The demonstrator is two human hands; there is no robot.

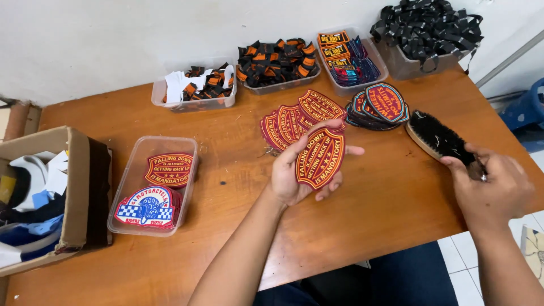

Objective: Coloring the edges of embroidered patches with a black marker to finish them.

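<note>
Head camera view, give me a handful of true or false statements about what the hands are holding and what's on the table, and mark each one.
1. The left hand holds a red shield-shaped patch. True.
2. The right hand holds scissors. False: it holds a wooden brush with dark bristles.
3. The brush bristles press on the held patch. False: brush and patch are apart.
4. A clear tub left of the hands holds patches. True.
5. The cardboard box sits at the table's right end. False: it sits at the left end.
6. A stack of red patches lies on the table behind the left hand. True.
</note>
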